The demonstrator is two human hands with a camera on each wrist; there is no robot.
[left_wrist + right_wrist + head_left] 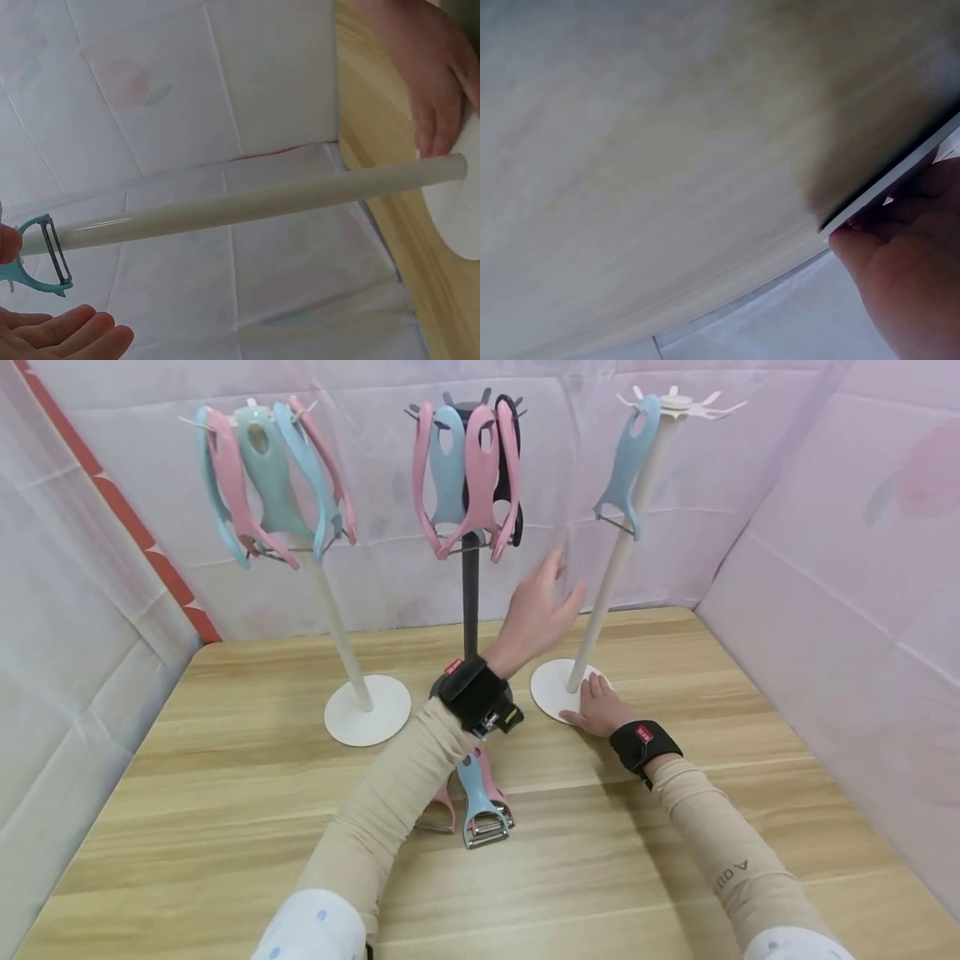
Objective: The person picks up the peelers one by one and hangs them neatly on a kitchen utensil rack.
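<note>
Head view shows your right hand (596,706) flat on the base (547,689) of the right stand (622,547), fingers straight, likely to steady it. Your left hand (536,610) is raised with fingers loosely spread, empty, just beside the blue peeler (628,464) hanging from that stand's top.

A light wooden table (225,793) carried three peeler stands: two white round bases (367,710) (551,689) flanking a black one (471,693). Loose pink and blue peelers (480,802) lay on the boards nearer the front edge.
</note>
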